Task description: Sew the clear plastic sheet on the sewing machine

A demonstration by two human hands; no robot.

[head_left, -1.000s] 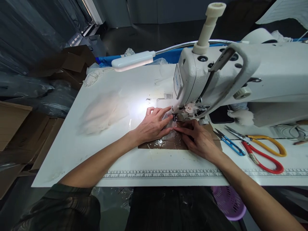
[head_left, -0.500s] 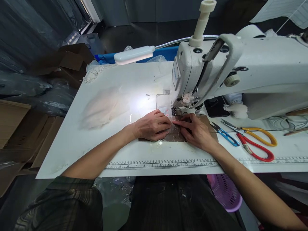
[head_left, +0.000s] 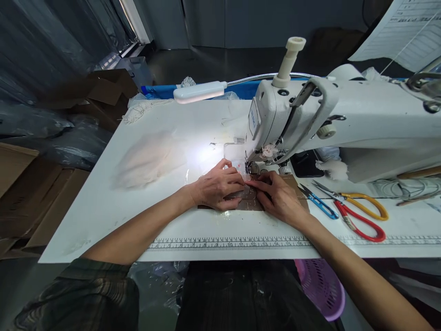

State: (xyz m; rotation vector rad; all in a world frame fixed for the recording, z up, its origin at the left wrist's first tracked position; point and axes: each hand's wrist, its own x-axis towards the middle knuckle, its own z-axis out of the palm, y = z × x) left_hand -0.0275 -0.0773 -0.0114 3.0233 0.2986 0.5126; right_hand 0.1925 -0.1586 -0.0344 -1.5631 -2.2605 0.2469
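Observation:
Both my hands work right in front of the needle and presser foot [head_left: 251, 168] of a white sewing machine [head_left: 267, 110]. My left hand [head_left: 219, 186] lies with curled fingers on a thin, see-through piece of fabric [head_left: 237, 168] that bears small red marks. From the other side, my right hand [head_left: 280, 197] pinches the near edge of that sheer piece, its index fingertip touching the left fingers. Under both hands a brown sheet [head_left: 251, 205] rests on the table. The fabric's full outline is hard to see against the white.
To the right lie blue thread snips [head_left: 320, 202] and scissors [head_left: 361, 216] with one red and one yellow handle. A pale fabric pile [head_left: 148, 161] sits on the left of the table. A lamp [head_left: 200, 92] hangs above; a printed ruler [head_left: 230, 244] runs along the front edge.
The view has tilted up slightly, so the table sits lower in it. My hands keep nearly the same grip and place by the presser foot, with only slight finger shifts.

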